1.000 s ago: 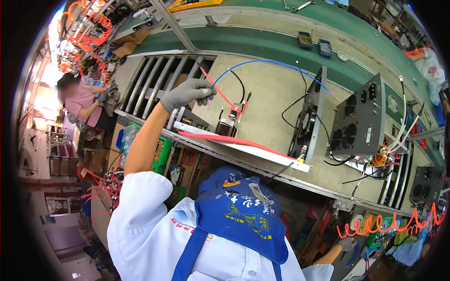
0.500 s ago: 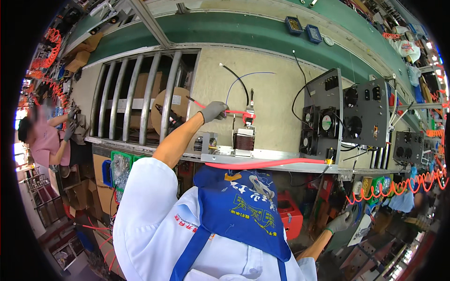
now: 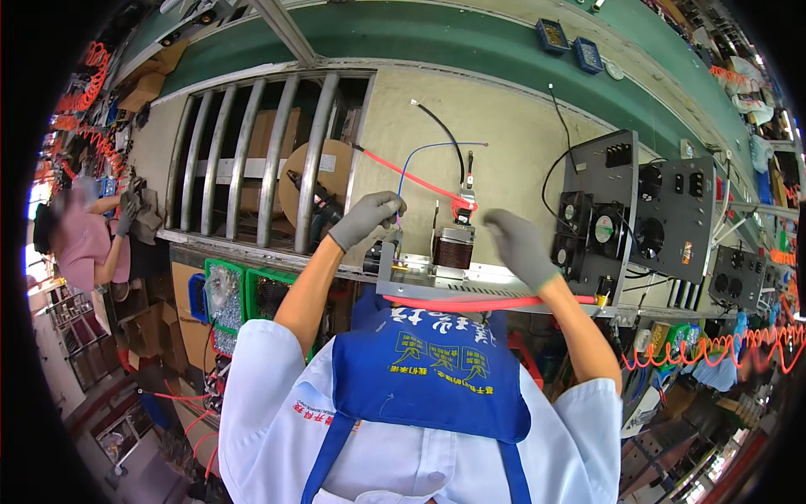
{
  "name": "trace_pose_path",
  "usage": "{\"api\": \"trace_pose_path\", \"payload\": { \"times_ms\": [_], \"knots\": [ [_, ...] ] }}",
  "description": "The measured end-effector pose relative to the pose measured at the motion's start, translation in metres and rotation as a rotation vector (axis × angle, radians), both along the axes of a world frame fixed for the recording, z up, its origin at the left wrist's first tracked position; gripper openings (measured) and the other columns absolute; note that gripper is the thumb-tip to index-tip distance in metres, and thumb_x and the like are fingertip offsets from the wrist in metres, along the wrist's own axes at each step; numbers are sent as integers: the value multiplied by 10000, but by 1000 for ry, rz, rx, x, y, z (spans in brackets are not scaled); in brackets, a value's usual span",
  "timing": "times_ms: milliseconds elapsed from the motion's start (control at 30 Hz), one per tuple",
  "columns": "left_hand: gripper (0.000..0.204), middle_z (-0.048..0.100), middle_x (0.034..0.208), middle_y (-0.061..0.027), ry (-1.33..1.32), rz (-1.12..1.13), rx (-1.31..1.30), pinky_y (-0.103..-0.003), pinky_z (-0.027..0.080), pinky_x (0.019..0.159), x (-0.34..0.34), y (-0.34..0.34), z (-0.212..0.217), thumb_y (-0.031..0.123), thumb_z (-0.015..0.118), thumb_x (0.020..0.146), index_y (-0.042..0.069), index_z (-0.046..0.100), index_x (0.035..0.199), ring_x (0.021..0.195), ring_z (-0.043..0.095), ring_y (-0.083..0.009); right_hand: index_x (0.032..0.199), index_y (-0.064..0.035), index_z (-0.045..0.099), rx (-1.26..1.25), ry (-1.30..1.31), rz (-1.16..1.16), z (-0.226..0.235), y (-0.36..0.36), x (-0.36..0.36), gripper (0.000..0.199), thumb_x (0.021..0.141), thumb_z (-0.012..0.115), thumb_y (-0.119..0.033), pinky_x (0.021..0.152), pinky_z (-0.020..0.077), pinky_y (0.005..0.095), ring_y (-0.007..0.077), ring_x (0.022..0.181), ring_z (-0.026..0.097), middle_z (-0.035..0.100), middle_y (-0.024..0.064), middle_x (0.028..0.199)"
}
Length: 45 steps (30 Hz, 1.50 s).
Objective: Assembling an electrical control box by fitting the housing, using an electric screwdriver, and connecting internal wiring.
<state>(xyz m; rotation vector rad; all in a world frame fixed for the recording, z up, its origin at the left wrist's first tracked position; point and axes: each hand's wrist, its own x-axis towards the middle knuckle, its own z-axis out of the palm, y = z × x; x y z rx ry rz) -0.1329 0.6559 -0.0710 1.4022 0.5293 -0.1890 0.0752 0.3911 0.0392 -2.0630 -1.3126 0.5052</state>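
My left hand (image 3: 367, 221), in a grey glove, has its fingers pinched at a thin blue wire (image 3: 410, 162) that arcs upward and to the right. My right hand (image 3: 520, 250), gloved too, is beside the dark-wound coil (image 3: 453, 249), fingers stretched toward it and nothing seen in them. The coil stands on a metal chassis (image 3: 411, 273) at the bench's near edge. From a clamp-like fitting above the coil, a red cable (image 3: 407, 173) runs left and a black cable (image 3: 449, 130) curves up. A thick red tube (image 3: 487, 303) lies along the chassis's front edge.
Grey panels with fans (image 3: 592, 220) stand right of the coil, a black wire looping beside them. Metal rollers (image 3: 277, 164) span an opening at left. Blue bins (image 3: 552, 35) sit across the bench. A person in pink (image 3: 88, 239) works at far left.
My right hand has come up from low on the right to beside the coil. The left hand has let go of the red cable and moved to the blue wire.
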Motion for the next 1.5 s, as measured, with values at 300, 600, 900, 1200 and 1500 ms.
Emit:
{"api": "trace_pose_path", "payload": {
  "times_ms": [300, 600, 900, 1200, 1500],
  "knots": [
    [299, 651, 809, -31, 85, 208, 40, -243, 454, 608, -8, -18, 67, 231, 626, 931, -30, 663, 1072, 689, 555, -74, 963, -47, 607, -408, -266, 612, -127, 106, -25, 132, 838, 563, -55, 659, 544, 447, 351, 814, 689, 676, 172, 888],
    [175, 580, 679, 11, 258, 11, -231, -225, 350, 492, -11, -6, 65, 129, 625, 923, -22, 674, 997, 547, 469, -46, 1054, -60, 633, -249, 170, 307, -88, 84, -43, 208, 865, 548, -82, 721, 519, 452, 376, 814, 658, 659, 174, 916],
    [168, 558, 656, 0, 392, -163, -223, -229, 335, 475, 13, 2, 80, 80, 609, 910, -33, 701, 993, 521, 428, -45, 944, -32, 732, -356, 873, 190, -56, 81, -74, 194, 841, 601, -132, 821, 521, 412, 351, 884, 669, 698, 189, 933],
    [165, 567, 646, -21, 325, -132, -233, -241, 356, 468, 5, -4, 71, 81, 603, 889, -42, 696, 947, 510, 460, -60, 925, 20, 725, -547, 975, 96, -53, 84, -88, 221, 804, 637, -143, 725, 548, 384, 287, 728, 693, 694, 185, 811],
    [212, 600, 743, -37, 360, -370, -128, -255, 401, 549, 27, 16, 94, 141, 654, 877, -52, 692, 956, 633, 532, -75, 981, 68, 707, -585, 1251, -78, -44, 96, -95, 241, 846, 617, -110, 601, 586, 308, 190, 643, 707, 692, 141, 784]
  ]
}}
